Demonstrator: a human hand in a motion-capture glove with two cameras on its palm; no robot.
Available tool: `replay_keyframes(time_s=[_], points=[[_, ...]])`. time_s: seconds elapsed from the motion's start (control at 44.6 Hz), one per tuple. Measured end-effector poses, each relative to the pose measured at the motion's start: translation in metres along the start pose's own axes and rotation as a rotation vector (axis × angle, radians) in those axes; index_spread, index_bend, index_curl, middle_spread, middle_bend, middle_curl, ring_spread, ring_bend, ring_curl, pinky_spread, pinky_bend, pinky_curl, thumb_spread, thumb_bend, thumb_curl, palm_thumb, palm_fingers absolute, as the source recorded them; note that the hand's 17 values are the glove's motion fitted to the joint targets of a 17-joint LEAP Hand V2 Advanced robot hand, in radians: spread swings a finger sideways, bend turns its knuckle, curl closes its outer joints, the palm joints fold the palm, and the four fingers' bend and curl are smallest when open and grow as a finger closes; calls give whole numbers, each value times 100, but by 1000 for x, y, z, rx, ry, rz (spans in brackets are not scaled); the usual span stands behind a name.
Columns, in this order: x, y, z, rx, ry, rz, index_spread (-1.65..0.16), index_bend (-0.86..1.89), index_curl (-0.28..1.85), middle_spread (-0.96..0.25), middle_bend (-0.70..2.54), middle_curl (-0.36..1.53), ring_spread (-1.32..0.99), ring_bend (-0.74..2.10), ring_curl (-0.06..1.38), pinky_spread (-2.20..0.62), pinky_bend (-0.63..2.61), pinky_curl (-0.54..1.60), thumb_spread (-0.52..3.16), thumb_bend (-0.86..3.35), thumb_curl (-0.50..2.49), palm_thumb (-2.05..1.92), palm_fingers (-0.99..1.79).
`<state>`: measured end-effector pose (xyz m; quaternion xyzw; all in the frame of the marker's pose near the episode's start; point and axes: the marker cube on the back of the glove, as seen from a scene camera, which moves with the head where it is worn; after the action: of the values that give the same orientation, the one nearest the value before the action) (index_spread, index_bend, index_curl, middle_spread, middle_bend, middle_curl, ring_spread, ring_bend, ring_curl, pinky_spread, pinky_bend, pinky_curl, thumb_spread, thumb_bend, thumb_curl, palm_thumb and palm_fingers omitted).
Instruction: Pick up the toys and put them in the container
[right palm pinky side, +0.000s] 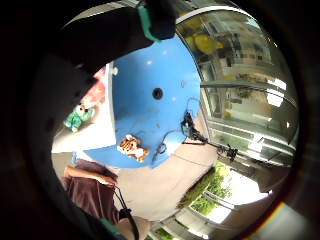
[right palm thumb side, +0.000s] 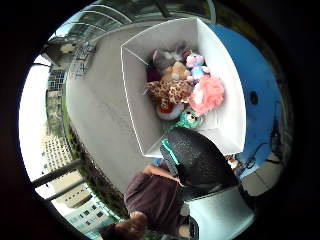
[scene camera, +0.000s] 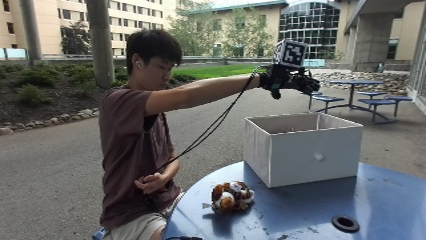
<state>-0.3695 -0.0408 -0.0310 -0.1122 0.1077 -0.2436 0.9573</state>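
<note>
My gloved right hand (scene camera: 293, 80) is held high in the air above the white box (scene camera: 313, 155), fingers relaxed and holding nothing. The box stands on the round blue table (scene camera: 299, 215). Inside it lie several soft toys: a green one (right palm thumb side: 189, 119) near the wall, a fluffy pink one (right palm thumb side: 207, 95), a spotted leopard (right palm thumb side: 170, 90) and a small pink and blue one (right palm thumb side: 196, 62). A striped tiger toy (scene camera: 231, 196) lies on the table in front of the box, near the table's edge. One gloved finger (right palm thumb side: 197, 157) crosses the thumb side palm view.
The table has a round hole (scene camera: 345, 223) near its middle. The person's bare left hand (scene camera: 154, 182) rests by their lap. Paved ground surrounds the table, and blue picnic tables (scene camera: 356, 97) stand far behind.
</note>
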Motion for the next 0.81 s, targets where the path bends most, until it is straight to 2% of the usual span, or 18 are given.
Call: replay_keyframes(time_s=[0.157,0.292,0.493,0.583,0.673,0.807], points=[[85,57,7,30,-80,172,-21,2,22,6,11,30,6,32,38,7,107,43,121,-2,44,2,-36],[165,111,32,32,38,349,-20,3,19,5,14,29,5,30,37,6,99,40,123,-2,42,1,-33],[206,159,108,-24,-18,472,-18,3,15,4,14,28,4,27,37,5,92,37,124,-2,39,1,-31],[208,167,175,-76,-7,433,-17,0,13,3,14,28,4,32,38,6,93,37,123,-2,38,0,-26],[196,176,246,-148,52,237,-16,0,10,4,15,28,5,37,39,7,96,37,122,-3,37,-1,-24],[147,168,327,-190,-70,267,-15,0,8,4,18,29,5,42,41,7,99,38,120,-3,36,-2,-21]])
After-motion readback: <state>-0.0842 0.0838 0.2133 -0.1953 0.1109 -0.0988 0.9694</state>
